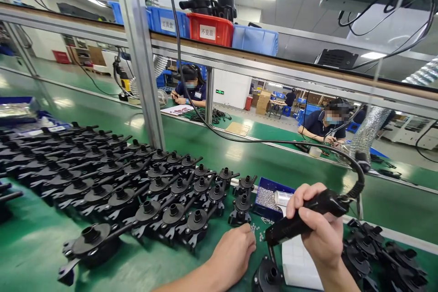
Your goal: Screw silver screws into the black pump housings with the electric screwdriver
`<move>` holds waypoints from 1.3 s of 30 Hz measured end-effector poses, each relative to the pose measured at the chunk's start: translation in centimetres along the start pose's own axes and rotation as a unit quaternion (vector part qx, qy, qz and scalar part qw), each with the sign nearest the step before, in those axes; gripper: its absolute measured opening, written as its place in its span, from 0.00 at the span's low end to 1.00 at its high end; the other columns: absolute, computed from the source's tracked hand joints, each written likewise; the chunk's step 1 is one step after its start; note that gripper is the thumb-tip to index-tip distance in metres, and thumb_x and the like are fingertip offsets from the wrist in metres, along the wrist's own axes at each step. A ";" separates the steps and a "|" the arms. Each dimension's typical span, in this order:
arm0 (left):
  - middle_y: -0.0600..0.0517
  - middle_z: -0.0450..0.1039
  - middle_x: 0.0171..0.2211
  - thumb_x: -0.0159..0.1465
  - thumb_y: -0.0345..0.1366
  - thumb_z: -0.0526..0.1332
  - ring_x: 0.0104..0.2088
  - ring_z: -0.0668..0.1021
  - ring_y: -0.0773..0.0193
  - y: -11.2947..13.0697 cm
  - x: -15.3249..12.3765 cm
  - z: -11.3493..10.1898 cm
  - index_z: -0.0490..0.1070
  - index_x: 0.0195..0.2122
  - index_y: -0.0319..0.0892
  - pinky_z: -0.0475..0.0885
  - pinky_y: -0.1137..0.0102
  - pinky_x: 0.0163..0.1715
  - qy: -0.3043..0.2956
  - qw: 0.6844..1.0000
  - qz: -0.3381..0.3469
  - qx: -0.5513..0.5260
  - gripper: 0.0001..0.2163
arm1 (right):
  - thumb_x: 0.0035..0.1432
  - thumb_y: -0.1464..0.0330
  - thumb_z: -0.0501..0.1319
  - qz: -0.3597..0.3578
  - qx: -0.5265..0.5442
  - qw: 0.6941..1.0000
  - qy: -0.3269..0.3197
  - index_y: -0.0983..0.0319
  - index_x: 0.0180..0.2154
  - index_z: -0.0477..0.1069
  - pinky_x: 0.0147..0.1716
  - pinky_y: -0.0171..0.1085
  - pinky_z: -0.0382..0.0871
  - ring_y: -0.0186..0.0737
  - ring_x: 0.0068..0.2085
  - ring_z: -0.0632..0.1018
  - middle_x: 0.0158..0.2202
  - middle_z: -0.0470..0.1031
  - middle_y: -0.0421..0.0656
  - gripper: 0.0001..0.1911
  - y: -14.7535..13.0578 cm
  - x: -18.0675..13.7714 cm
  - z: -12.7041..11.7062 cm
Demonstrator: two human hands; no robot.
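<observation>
My right hand is wrapped round a black electric screwdriver, its cable curving up and away, its tip pointing down at a black round plastic part at the bottom edge. My left hand rests on the green mat beside that part, fingers curled over small silver screws; what it pinches, if anything, I cannot make out.
Several rows of identical black parts cover the mat to the left, and more lie at the right. A blue tray of screws stands ahead. A metal post rises behind. Two people work across the green conveyor.
</observation>
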State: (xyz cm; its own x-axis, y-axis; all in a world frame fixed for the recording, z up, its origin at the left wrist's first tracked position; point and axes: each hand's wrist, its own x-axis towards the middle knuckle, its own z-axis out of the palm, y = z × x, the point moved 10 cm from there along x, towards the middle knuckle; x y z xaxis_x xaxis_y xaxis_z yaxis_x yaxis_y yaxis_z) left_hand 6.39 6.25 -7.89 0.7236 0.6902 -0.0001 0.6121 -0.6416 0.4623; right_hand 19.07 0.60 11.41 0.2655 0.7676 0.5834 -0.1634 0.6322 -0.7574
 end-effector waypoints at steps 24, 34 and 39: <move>0.59 0.60 0.26 0.68 0.27 0.55 0.31 0.62 0.66 -0.3 -1.3 3.2 0.63 0.29 0.43 0.55 0.68 0.33 -0.063 0.918 -0.096 -0.379 0.10 | 0.68 0.69 0.69 0.038 -0.076 0.996 -0.042 0.56 0.43 0.72 0.33 0.39 0.75 0.39 0.31 0.79 0.37 0.73 0.38 0.06 0.0 -1.0 1.1; 0.61 0.61 0.22 0.60 0.36 0.64 0.23 0.60 0.71 -0.8 -1.7 7.1 0.65 0.29 0.44 0.53 0.72 0.26 -0.104 0.841 -0.144 -0.511 0.08 | 0.68 0.64 0.70 0.072 -0.073 0.993 -0.056 0.56 0.43 0.72 0.33 0.39 0.74 0.40 0.31 0.79 0.36 0.74 0.39 0.08 0.0 -1.6 2.0; 0.62 0.56 0.14 0.56 0.42 0.62 0.14 0.56 0.72 0.4 -1.6 6.6 0.64 0.24 0.46 0.47 0.73 0.19 -0.130 0.800 -0.170 -0.561 0.09 | 0.66 0.64 0.72 0.104 -0.073 0.992 -0.019 0.56 0.41 0.72 0.33 0.40 0.71 0.40 0.31 0.78 0.36 0.73 0.38 0.09 0.3 -1.7 2.2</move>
State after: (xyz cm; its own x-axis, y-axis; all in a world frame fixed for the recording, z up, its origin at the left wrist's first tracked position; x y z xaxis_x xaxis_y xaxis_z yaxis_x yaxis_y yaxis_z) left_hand 7.53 2.67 -13.56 0.7071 0.5751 -0.4114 0.2212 0.3728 0.9012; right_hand 16.51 -0.32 10.83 0.2045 0.8847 0.4189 -0.0709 0.4402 -0.8951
